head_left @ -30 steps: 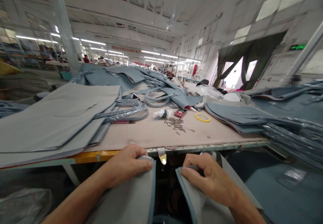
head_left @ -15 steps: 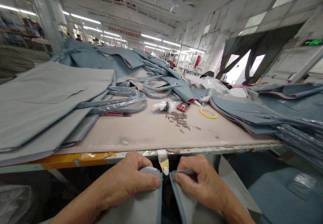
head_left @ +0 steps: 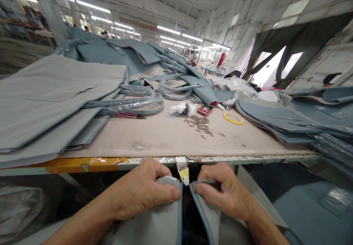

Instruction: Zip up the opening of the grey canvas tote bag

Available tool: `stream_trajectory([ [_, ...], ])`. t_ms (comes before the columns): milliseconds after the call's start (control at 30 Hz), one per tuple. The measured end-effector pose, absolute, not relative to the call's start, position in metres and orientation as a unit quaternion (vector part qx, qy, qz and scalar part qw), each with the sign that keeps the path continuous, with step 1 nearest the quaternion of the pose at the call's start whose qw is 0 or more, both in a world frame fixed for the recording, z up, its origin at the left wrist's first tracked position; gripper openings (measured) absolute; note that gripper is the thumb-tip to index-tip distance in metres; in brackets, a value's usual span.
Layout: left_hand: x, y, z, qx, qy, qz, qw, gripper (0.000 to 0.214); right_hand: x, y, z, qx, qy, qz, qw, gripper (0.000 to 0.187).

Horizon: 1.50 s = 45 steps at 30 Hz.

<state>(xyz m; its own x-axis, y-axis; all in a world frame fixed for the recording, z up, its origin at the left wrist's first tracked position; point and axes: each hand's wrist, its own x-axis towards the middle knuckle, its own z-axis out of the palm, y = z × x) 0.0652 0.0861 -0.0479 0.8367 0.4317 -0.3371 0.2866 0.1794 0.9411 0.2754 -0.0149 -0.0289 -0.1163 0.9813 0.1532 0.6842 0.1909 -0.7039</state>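
Observation:
Just below the table's front edge, my left hand (head_left: pixel 146 188) pinches the top corner of a grey panel with blue edging (head_left: pixel 162 223), thumb on its near face. My right hand (head_left: pixel 227 190) grips the upper edge of another grey, blue-edged part (head_left: pixel 209 210) between thumb and curled fingers. A dark gap separates the two edges; whether they join lower down is out of sight. Between my hands, a strip of tape (head_left: pixel 182 169) hangs from the table edge with a white blob (head_left: pixel 186 181) at its lower end.
Grey panels (head_left: pixel 60 79) with plastic-wrapped handles (head_left: pixel 138 101) lie at the left. Blue-grey pieces (head_left: pixel 275 118) are stacked at the right. The tabletop (head_left: pixel 154 138) also carries small metal-looking pieces (head_left: pixel 202 123), a yellow tape ring (head_left: pixel 233 118) and a red box (head_left: pixel 204 109).
The view has tilted slightly, so the table sits higher and a little to the right. Both hands keep their hold, and the gap between the two edges looks slightly wider lower down.

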Motion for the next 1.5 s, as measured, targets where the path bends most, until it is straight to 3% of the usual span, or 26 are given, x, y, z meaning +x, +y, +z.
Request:
stream_trajectory([
  [633, 0.071, 0.084, -0.042, 0.636, 0.272, 0.049, 0.721, 0.022, 0.273, -0.013, -0.029, -0.589, -0.696, 0.256, 0.320, 0.019],
  [1500, 0.070, 0.092, -0.033, 0.717, 0.288, 0.015, 0.635, 0.023, 0.273, -0.009, -0.031, -0.580, -0.698, 0.261, 0.330, 0.016],
])
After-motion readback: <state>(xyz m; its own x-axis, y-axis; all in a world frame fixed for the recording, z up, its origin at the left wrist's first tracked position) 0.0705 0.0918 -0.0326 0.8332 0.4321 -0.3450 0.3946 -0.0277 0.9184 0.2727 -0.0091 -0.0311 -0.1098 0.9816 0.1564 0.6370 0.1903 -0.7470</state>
